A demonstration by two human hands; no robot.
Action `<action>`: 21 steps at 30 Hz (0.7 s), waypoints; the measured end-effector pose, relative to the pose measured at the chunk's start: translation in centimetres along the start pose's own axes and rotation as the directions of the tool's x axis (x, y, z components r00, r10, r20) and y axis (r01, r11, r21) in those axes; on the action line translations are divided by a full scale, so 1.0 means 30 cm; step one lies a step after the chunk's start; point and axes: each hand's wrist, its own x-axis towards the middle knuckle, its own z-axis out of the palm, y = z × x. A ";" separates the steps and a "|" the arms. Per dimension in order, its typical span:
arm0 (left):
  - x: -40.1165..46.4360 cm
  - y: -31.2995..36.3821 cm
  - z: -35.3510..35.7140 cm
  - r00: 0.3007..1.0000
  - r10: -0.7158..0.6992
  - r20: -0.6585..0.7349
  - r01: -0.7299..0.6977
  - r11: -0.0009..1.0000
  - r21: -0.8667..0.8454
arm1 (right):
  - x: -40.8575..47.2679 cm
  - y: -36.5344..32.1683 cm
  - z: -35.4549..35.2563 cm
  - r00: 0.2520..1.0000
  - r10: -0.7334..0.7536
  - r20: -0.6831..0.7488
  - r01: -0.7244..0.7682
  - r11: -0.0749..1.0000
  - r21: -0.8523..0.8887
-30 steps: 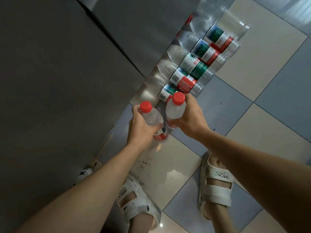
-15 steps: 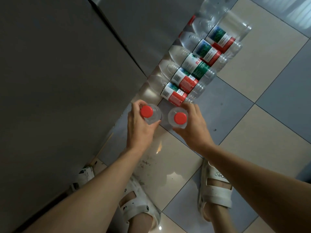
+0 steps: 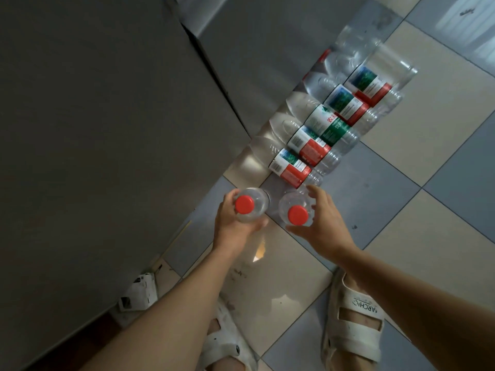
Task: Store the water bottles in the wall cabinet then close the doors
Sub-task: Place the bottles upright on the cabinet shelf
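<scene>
Upright, red-capped clear bottles (image 3: 251, 204) in hands (image 3: 325, 223)

This looks like a home, likely a kitchen or utility corner. The floor (image 3: 417, 145) is laid in glossy beige and grey-blue tiles, scuffed and spotted. Left of the fingers (image 3: 312, 192) stand plain grey cabinet doors (image 3: 107, 129) reaching the floor. Beyond the fingers a row of water bottles (image 3: 321, 135) lies directly on the tiles, and the person wears white house sandals (image 3: 353, 319).
</scene>
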 end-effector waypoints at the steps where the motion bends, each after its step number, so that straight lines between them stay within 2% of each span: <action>1: 0.011 -0.007 0.007 1.000 0.002 0.015 -0.002 1.000 -0.009 | 0.010 0.007 0.004 1.000 -0.005 0.002 0.005 1.000 0.007; 4: 0.032 -0.034 0.036 1.000 -0.023 0.017 0.023 0.999 -0.036 | 0.030 0.020 0.021 0.998 -0.062 0.019 0.061 0.998 0.032; 9: 0.036 -0.045 0.071 0.994 -0.088 -0.064 0.085 0.995 -0.052 | 0.030 0.014 0.040 0.996 -0.092 -0.003 0.091 0.984 0.153; 16: -0.051 0.031 0.024 0.999 -0.034 -0.041 0.033 0.999 -0.040 | -0.023 -0.052 0.013 0.996 0.080 -0.047 -0.053 0.909 0.412; 21: -0.175 0.207 -0.068 1.000 0.005 -0.008 -0.005 0.999 -0.033 | -0.107 -0.177 -0.106 0.993 0.116 -0.038 -0.084 0.874 0.479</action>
